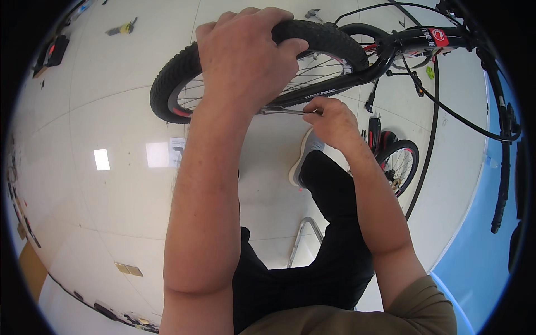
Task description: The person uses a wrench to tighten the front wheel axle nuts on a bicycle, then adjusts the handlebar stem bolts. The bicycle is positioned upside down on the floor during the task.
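A bicycle front wheel with a knobby black tire (166,89) stands before me, held in a black fork (329,88). My left hand (245,61) is closed over the top of the tire, the fingers on its far side and the thumb on the near side. In my right hand (335,121), thumb and fingers pinch a slim silver wrench (287,110). Its far end reaches the lower end of the fork near the wheel's middle. My left forearm hides that part of the wheel, so I cannot tell how the wrench sits there.
The bike's frame and handlebar (499,111) with loose black cables (446,109) stand at the right. Another small wheel (403,164) is near my right forearm. A yellow-and-grey tool (121,28) and a paper sheet (177,149) lie on the tiled floor. A metal stool leg (301,231) shows between my legs.
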Demonstrator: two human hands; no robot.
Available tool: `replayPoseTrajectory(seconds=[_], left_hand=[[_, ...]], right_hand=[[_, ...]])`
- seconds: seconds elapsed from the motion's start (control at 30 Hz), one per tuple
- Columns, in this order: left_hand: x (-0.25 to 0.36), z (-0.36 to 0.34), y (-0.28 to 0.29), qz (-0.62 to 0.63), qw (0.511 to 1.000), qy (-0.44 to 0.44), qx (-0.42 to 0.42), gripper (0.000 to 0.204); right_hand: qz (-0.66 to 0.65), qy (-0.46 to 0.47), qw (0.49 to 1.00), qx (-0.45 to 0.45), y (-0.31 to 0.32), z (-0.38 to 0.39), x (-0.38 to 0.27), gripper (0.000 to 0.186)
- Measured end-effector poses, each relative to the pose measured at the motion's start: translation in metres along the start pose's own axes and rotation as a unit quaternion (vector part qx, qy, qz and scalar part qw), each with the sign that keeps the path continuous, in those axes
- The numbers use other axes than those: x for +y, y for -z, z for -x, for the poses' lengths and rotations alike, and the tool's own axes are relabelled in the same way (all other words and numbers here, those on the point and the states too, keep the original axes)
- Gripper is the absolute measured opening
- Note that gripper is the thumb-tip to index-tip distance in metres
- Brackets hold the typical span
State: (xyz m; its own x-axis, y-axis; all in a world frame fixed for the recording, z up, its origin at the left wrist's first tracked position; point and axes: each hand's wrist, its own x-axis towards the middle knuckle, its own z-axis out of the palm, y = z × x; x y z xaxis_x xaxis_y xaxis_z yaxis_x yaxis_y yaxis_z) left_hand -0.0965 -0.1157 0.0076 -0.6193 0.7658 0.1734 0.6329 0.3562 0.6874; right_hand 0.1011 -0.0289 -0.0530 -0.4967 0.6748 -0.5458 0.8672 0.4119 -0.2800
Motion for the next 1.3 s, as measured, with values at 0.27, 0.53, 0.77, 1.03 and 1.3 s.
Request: replayPoseTrajectory(seconds=[0.27, 0.53, 0.77, 1.03, 1.3], left_hand=[[-0.002, 0.002, -0.003, 0.023, 1.0, -0.002, 0.014, 0.033], [-0.013, 0.004, -0.011, 0.002, 0.998, -0.028, 0.055, 0.03], [-0.015, 0.002, -0.013, 0.004, 0.999, -0.013, 0.046, 0.03], [0.023, 0.007, 0.015, -0.009, 1.0, 0.02, 0.004, 0.035], [0.027, 0.007, 0.016, -0.014, 0.999, 0.03, -0.011, 0.035]], right_hand=[[-0.071, -0.03, 0.997, -0.018, -0.015, -0.019, 0.035, 0.016], [-0.076, -0.052, 0.996, -0.024, -0.027, -0.032, 0.047, 0.017], [-0.143, -0.036, 0.989, -0.024, -0.049, -0.047, 0.071, 0.014], [-0.256, -0.021, 0.965, -0.055, -0.081, -0.06, 0.098, 0.014], [-0.216, 0.149, 0.964, 0.036, -0.129, -0.064, 0.121, 0.015]])
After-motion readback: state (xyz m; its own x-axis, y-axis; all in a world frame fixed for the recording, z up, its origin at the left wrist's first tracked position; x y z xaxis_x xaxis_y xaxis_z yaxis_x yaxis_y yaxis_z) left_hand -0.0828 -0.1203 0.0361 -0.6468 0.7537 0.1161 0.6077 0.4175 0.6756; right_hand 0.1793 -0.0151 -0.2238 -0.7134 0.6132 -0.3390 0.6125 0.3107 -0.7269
